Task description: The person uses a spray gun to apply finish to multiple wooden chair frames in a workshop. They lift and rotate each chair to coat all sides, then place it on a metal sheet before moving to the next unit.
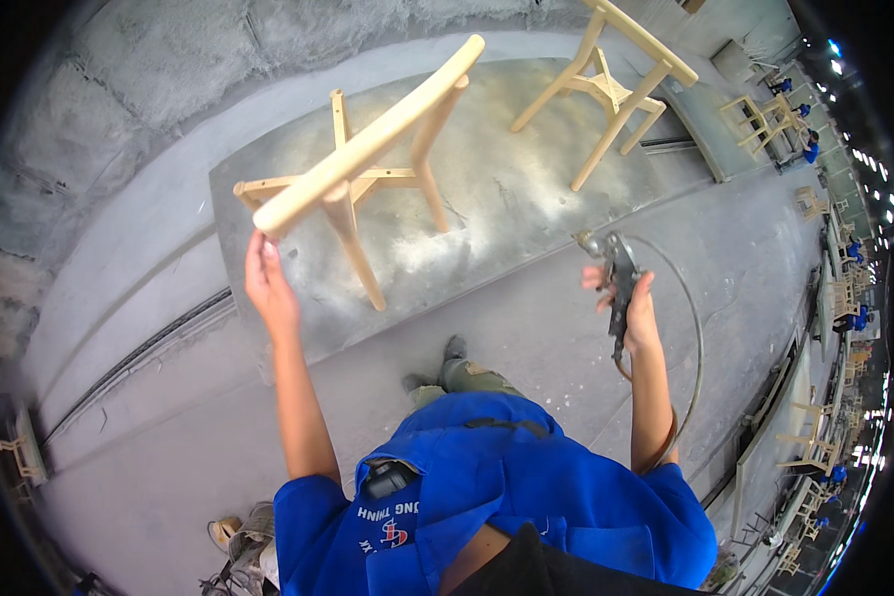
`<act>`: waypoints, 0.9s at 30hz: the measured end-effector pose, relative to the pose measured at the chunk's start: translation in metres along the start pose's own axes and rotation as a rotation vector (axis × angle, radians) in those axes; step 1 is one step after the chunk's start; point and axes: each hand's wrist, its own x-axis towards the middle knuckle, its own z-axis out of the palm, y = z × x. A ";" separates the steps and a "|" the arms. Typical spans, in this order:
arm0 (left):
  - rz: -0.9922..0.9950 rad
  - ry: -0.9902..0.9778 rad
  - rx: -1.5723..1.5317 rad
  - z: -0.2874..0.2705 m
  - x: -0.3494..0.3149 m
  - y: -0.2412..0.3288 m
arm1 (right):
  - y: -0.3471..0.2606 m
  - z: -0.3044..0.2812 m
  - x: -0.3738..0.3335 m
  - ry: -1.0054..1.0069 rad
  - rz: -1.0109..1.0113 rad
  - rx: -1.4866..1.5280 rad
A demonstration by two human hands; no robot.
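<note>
A pale wooden chair frame without a seat stands on a grey metal sheet in front of me, its curved top rail toward me. My left hand has its fingertips closed on the lower left end of that rail, partly hidden behind it. On the right, a dark spray gun with a metal nozzle rests in the grip of my right hand. Some fingers of this hand stretch past the gun. The gun is apart from the chair frame, and a thin hose loops from it along my right forearm.
A second wooden chair frame stands at the sheet's far right. A rough, grey-coated wall rises at the far left. Floor rails run past on the left. Along the right are several people, more chair frames and long platforms.
</note>
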 end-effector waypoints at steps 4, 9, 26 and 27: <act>0.317 -0.262 0.188 0.013 -0.018 0.013 | 0.035 -0.031 0.010 -0.049 0.137 0.009; 0.412 -0.489 0.220 0.040 -0.026 0.025 | 0.050 -0.038 0.036 -0.137 0.018 -0.112; 0.469 -0.379 0.485 0.278 0.031 0.012 | -0.005 -0.065 0.106 -0.051 -0.326 -0.236; 0.516 -0.336 0.597 0.297 0.035 0.007 | -0.022 -0.071 0.108 -0.009 -0.411 -0.300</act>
